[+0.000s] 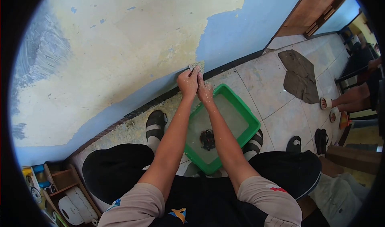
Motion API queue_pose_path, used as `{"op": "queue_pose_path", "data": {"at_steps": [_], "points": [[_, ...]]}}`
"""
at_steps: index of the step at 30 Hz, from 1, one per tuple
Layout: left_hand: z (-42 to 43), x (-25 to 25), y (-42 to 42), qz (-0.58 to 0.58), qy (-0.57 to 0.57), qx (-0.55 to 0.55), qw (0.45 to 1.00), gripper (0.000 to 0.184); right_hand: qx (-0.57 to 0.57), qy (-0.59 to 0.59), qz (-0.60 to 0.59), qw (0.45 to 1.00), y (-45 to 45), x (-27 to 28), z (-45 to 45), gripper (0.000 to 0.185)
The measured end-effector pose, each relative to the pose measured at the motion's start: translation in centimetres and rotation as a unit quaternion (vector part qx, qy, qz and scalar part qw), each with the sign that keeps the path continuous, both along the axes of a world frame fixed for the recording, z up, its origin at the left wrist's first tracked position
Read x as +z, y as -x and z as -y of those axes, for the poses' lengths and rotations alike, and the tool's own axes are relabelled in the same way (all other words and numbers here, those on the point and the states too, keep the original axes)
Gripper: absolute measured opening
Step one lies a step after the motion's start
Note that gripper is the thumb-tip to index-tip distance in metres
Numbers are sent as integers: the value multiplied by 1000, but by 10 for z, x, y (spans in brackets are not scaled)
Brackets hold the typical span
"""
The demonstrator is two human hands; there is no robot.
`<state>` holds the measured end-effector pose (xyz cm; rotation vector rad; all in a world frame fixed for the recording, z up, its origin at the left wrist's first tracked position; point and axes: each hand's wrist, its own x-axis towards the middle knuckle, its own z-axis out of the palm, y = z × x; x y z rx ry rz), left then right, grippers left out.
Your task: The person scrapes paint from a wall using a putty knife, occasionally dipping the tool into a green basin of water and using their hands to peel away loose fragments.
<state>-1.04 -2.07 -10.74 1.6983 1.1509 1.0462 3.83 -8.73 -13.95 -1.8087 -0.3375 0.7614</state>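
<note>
Against the lower part of the peeling wall (132, 46), where cream and blue paint meet, a flat scraper (197, 65) with paint-crusted faces is pressed near the dark baseboard. My left hand (187, 82) is closed around it, and my right hand (205, 91) grips it from the other side, fingers close together. Its handle is hidden by my hands. Pale flecks cover both hands. Beneath my forearms stands a green basin (238, 102) of cloudy water, with a dark lump (207, 139) in it that I cannot identify.
Paint scraps litter the tiled floor (260, 80) along the baseboard. A crumpled brown cloth (300, 74) lies to the right, near another person's legs (353, 98). Black sandals (321, 141) are at lower right. A wooden shelf with toys (66, 195) stands lower left. My feet flank the basin.
</note>
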Motion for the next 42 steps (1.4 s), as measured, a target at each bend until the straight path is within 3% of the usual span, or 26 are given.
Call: {"op": "queue_pose_path", "data": {"at_steps": [13, 15, 16, 18, 19, 22, 24, 25, 27, 28, 30, 33, 37, 39, 42], "points": [[3, 4, -2, 21, -1, 27, 999, 41, -44, -44, 44, 997, 3, 1, -10, 77], [-1, 25, -10, 136, 4, 12, 991, 40, -15, -130, 211, 969, -23, 22, -22, 72], [0, 33, -15, 130, 10, 13, 991, 40, -14, -125, 206, 971, -33, 34, -24, 72], [2, 51, -31, 272, 67, -36, 959, 39, 9, -116, 175, 978, -51, 59, -26, 68], [6, 61, -22, 172, 35, -36, 984, 36, 11, -117, 178, 977, -48, 62, -19, 68], [25, 49, -21, 253, 106, -43, 961, 36, -33, -203, 144, 968, -51, 54, -14, 70], [38, 27, -7, 217, 140, -44, 965, 34, -69, -181, 1, 981, -71, 27, 3, 71], [42, 11, 1, 108, 67, -94, 987, 33, -87, -157, -18, 984, -75, 31, 16, 71], [50, -13, 20, -114, -41, -191, 974, 41, -109, -131, -36, 985, -94, 31, 46, 71], [53, -20, 31, -114, -39, -195, 973, 41, -110, -69, 9, 992, -109, 25, 61, 71], [59, -29, 48, -345, -156, -240, 894, 50, -115, -6, 56, 992, -131, 22, 91, 71], [68, -31, 69, -417, -86, -264, 866, 50, -91, 50, 118, 988, -155, 1, 136, 70], [72, -66, 88, -370, -119, -272, 880, 41, -71, 87, 144, 983, -160, -41, 174, 67], [67, -65, 84, -372, -131, -274, 877, 38, -94, 27, -22, 995, -152, -60, 183, 66], [53, -69, 82, -366, -184, -297, 862, 43, -85, 0, -61, 995, -143, -60, 188, 62]]}}
